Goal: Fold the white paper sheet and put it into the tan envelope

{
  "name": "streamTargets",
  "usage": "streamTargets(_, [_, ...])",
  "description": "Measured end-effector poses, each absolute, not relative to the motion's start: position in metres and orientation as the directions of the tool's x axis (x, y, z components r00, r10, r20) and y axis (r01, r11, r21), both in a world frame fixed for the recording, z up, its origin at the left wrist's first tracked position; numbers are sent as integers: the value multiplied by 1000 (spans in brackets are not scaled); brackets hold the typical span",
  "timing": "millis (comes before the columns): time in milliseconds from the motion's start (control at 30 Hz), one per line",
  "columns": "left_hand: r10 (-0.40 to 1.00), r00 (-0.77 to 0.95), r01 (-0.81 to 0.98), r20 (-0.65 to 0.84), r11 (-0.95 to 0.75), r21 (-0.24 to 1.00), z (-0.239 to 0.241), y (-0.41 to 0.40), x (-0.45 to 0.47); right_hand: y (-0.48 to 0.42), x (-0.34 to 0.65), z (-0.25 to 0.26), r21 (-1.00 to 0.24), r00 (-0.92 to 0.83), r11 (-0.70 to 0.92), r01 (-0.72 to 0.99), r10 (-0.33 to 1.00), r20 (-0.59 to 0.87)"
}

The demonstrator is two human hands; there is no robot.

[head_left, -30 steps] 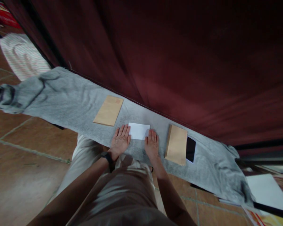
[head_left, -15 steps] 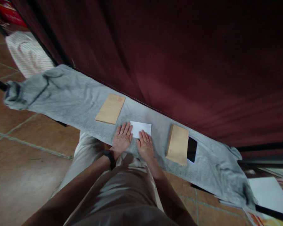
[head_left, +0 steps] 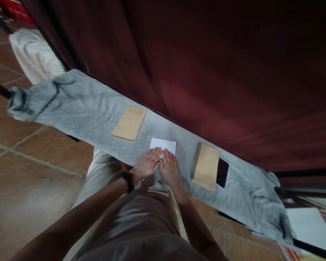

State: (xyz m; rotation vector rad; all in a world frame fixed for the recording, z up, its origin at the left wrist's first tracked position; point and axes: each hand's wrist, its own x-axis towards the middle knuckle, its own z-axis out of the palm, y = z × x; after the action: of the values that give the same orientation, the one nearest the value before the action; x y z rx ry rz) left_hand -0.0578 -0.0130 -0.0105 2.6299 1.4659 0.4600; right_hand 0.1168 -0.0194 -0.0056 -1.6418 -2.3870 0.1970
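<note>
I have both palms flat, fingers together: left hand (head_left: pixel 148 165) and right hand (head_left: pixel 168 167) pressing the white paper (head_left: pixel 164 145) at frame centre on the grey cloth (head_left: pixel 78 108). It looks light, floppy, probably folded; I'd lift an edge.

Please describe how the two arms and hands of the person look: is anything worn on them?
Both forearms are bare, with no sleeves in view. The left hand has a black band, like a watch or tracker, around its wrist. The right hand shows no gloves or wristband; rings cannot be made out.
</note>
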Motion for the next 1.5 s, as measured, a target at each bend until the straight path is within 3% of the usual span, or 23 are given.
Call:
streamTargets(733, [845, 477, 821, 243, -527, 221, -7, -15, -59, -25, 148, -6, -199, -199, 229, 953, 966, 164])
streamTargets(1100, [860, 442, 839, 253, -497, 222, -7, -19, -61, -24, 151, -3, -242, -150, 199, 950, 967, 208])
streamTargets(1500, [848, 479, 828, 229, -522, 204, -2, -19, -63, 11, 95, 6, -336, -352, 360, 871, 932, 84])
